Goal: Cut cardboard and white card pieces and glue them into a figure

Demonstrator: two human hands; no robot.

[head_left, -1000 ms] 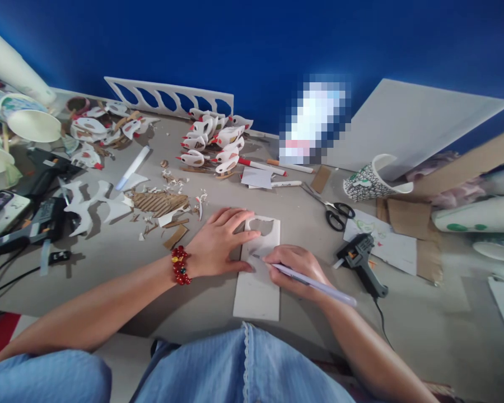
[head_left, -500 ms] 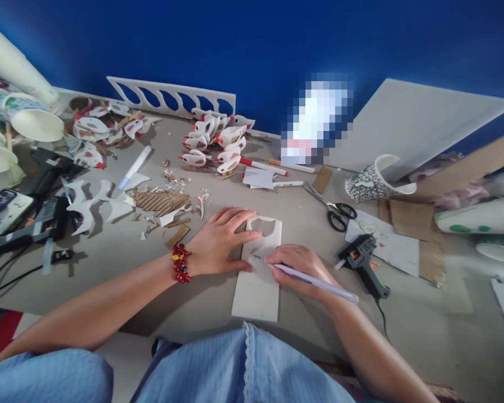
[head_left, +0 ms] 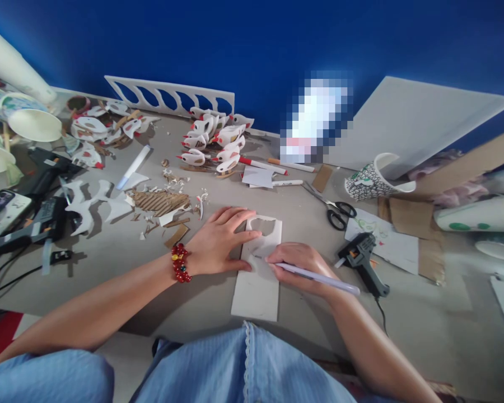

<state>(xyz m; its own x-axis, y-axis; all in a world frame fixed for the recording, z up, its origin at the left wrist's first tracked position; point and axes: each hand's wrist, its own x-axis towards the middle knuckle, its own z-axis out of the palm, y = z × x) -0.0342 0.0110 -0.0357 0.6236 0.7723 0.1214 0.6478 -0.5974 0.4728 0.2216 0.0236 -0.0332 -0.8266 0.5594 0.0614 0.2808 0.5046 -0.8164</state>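
Observation:
A narrow white foam-board strip (head_left: 256,299) lies on the table in front of me, with a rounded cut-out near its far end and a short dark line below that. My left hand (head_left: 222,240), a red bead bracelet at its wrist, lies flat with fingers spread, thumb and fingertips resting on the strip's left side. Pinched in my right hand (head_left: 296,266) is a slim lavender pen (head_left: 319,276). Its back end points to the lower right. The right hand rests on the strip's right edge, and its fingers hide most of the pen's tip.
Small white birds (head_left: 212,137) with red beaks stand behind. Markers (head_left: 262,166), scissors (head_left: 338,212) and a glue gun (head_left: 363,260) lie to the right. Corrugated cardboard (head_left: 159,202), foam scraps (head_left: 94,204) and another glue gun (head_left: 46,221) are leftward. A cut paper cup (head_left: 367,182) stands right.
The right hand and pen have shifted very slightly. The left hand and the strip stay in place.

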